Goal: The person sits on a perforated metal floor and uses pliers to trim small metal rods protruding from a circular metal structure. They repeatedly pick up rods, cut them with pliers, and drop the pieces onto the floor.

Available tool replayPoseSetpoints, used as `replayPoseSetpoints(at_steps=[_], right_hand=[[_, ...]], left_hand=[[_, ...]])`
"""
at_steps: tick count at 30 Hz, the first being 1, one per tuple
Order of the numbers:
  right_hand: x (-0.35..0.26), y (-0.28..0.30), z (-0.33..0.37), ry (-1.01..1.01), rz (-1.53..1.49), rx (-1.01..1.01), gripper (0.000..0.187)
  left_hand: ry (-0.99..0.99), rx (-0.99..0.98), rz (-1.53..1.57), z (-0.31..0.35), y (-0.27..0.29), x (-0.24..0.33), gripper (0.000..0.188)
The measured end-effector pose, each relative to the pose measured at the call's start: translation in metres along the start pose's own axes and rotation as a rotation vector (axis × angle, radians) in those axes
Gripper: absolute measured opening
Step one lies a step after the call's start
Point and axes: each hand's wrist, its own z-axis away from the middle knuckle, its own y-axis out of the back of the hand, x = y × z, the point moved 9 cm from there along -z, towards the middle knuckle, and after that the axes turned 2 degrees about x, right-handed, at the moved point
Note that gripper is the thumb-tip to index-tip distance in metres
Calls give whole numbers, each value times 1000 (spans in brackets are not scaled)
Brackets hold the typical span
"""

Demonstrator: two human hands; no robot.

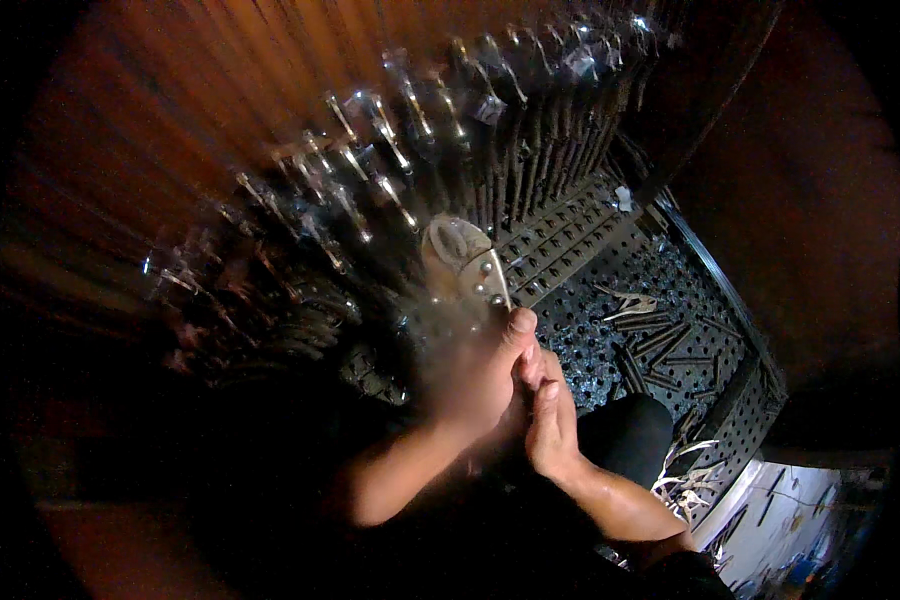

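Both my hands are pressed together near the middle of the head view. My left hand (485,380), blurred at its near side, is closed with its thumb on top. Beyond it a pale, rounded metal tool head (460,255) with several round rivets or holes and a curved bright edge sticks out; its lower part runs into the left hand and is hidden there. My right hand (554,420) is closed against the left hand, its thumb and fingers bent together. What lies between its fingers is hidden; I cannot tell its kind.
A curved row of upright metal pieces with shiny tips (400,150) stands beyond my hands. To the right lies a dark perforated tray (715,285) with several dark rods (660,350) and a pale forked metal piece (630,302). Pale metal pieces (688,480) are heaped near my right forearm.
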Motion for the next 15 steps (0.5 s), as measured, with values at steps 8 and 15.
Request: replayPoseSetpoints(at_steps=[8, 15], right_hand=[[9, 47, 8, 297, 487, 323, 31], [1, 55, 10, 452, 818, 338, 27]], left_hand=[[-179, 51, -360, 5, 8, -15, 34], [-207, 111, -227, 16, -4, -25, 35]])
